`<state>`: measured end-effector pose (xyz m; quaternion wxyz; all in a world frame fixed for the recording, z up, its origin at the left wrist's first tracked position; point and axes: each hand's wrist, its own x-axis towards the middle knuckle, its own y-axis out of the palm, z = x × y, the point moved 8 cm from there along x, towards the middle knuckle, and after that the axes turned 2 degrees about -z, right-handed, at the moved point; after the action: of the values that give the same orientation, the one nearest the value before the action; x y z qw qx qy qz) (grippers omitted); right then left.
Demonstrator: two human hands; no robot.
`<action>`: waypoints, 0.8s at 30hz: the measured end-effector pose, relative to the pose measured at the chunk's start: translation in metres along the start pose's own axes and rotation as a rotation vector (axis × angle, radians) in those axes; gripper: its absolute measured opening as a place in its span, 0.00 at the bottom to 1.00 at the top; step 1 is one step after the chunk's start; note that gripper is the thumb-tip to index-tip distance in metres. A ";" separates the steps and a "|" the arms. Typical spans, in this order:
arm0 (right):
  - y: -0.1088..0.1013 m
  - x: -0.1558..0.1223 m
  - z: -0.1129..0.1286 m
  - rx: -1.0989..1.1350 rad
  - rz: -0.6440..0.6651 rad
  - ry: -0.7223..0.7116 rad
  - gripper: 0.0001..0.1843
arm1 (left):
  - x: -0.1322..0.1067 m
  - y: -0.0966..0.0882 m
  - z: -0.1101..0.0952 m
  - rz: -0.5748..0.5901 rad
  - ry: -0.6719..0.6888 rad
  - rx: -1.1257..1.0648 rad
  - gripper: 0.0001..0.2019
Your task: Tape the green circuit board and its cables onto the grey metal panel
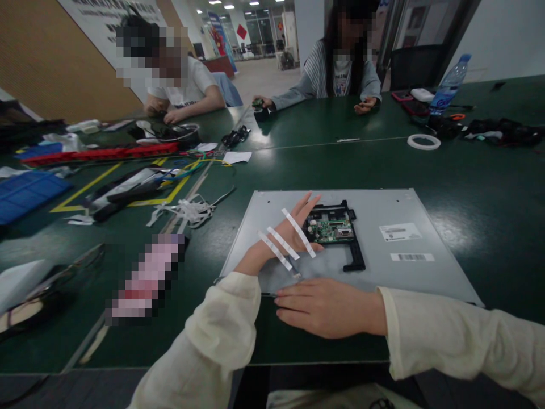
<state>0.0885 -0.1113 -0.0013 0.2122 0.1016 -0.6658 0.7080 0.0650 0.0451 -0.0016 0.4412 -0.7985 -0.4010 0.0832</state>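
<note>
A flat grey metal panel (383, 272) lies on the green table in front of me. On it sits a green circuit board (332, 230) in a black plastic bracket (360, 255). My left hand (289, 233) reaches over the panel at the board's left side, fingers stretched out. Three white tape strips (283, 243) lie across the back of that hand and wrist. My right hand (326, 307) rests at the panel's near edge with fingers extended to the left; its thumb is hidden. A small cable end (297, 275) shows between the two hands.
On the left lie a tangle of white strips (189, 211), a pixelated phone-like object (147, 278) and a blue bin (29, 193). A white tape roll (423, 142) and a water bottle (451, 85) are at the back right. Two people sit across the table.
</note>
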 end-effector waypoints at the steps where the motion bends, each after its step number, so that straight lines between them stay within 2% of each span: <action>1: 0.000 0.000 0.000 0.004 0.002 -0.001 0.16 | 0.000 -0.001 -0.001 0.002 -0.003 -0.001 0.56; 5: 0.001 0.000 -0.001 0.011 0.010 0.001 0.16 | 0.000 -0.002 -0.003 -0.004 0.002 -0.034 0.57; 10: 0.001 0.001 -0.001 0.020 0.024 0.005 0.17 | 0.001 -0.003 0.002 -0.025 -0.040 -0.060 0.54; 14: 0.001 0.001 -0.001 0.022 0.016 0.012 0.17 | 0.002 -0.003 0.001 -0.037 -0.010 -0.075 0.51; 21: 0.001 0.002 -0.003 0.032 0.032 0.019 0.17 | -0.002 0.009 0.004 0.048 -0.006 -0.015 0.46; 24: 0.000 0.002 -0.003 0.035 0.024 0.017 0.17 | -0.002 0.012 0.008 0.035 -0.009 -0.001 0.46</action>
<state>0.0868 -0.1084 -0.0010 0.2077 0.0913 -0.6529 0.7227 0.0664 0.0453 -0.0168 0.4375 -0.8053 -0.3888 0.0944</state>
